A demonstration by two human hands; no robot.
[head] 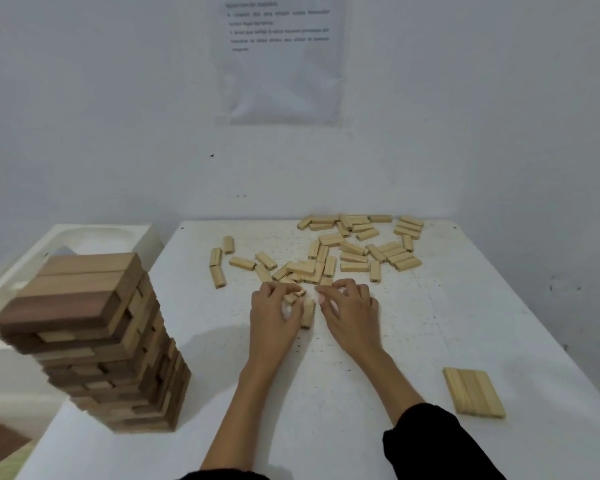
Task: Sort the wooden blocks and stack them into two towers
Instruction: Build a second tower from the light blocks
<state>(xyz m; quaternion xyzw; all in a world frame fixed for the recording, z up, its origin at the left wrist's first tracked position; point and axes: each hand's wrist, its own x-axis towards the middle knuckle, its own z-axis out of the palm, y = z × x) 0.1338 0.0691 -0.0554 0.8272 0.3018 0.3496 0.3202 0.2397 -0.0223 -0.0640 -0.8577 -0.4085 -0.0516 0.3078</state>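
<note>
Gathering pale blocks [307,315] at the middle of the surface [326,393], left hand [274,311] curled round a few, right hand [349,311] close alongside, its grip too blurred to tell. Finished, seemingly: dark tower [90,341] by the near left corner. Barely begun: the second, one flat layer [473,392] near the right edge, loose pile [343,251] waiting toward the far edge.

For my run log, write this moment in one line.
left grip: holds light blocks | right grip: beside them, unclear | loose pile: beyond | dark tower: standing left | light base layer: flat, right
</note>
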